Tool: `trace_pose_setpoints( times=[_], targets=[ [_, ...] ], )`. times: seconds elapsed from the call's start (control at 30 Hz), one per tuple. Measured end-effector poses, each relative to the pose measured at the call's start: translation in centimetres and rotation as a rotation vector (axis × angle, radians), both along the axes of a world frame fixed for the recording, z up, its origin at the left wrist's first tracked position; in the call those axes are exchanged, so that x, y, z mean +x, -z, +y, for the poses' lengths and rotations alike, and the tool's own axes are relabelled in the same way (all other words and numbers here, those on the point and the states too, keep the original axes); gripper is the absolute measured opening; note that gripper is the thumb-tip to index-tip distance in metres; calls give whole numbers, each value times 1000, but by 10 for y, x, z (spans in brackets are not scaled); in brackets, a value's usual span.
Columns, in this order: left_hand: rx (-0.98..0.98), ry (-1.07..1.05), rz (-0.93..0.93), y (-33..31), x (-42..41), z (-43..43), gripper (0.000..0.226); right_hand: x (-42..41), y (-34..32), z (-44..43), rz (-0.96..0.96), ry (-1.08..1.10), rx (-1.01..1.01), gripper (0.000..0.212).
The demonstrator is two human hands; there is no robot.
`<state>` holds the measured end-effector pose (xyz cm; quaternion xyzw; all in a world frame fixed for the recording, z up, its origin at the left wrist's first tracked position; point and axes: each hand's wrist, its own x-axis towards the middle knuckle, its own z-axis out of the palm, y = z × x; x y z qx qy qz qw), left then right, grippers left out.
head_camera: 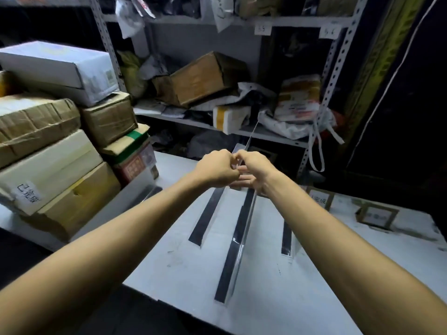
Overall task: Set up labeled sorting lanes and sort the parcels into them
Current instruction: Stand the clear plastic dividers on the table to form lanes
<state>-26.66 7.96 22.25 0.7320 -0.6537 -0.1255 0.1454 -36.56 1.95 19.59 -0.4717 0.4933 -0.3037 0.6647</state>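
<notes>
Tape strip [238, 238] (middle of three) is running along the table [314, 274], left hand [217, 169] and right hand [254, 172] both pinching its far end.

Hands: left hand [217, 169] and right hand [251, 171] meet, both pinching the far end of the middle tape strip [235, 250].
Table: white table [266, 298]; left strip [208, 216] and right strip [286, 240] (both black).
Left: stacked boxes [48, 151].
Behind: parcel shelf [266, 134].
</notes>
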Motion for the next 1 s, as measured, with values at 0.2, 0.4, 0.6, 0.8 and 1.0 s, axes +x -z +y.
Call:
trace_pose_setpoints(
  times=[0.2,0.4,0.6,0.8,1.0],
  targets=[
    [94,176,435,26,-56,-11,56,-71,4,-7,114,164,-102,20],
    [264,281,505,73,-112,-22,64,-136,35,-7,215,243,-89,27],
    [472,311,703,119,-138,-27,91,-162,77,-5,372,273,-111,22],
    [554,347,707,185,-150,-22,113,-169,133,6,485,245,-40,46],
    [632,342,747,229,-155,-11,101,-170,176,24,642,207,-5,38]
  ],
)
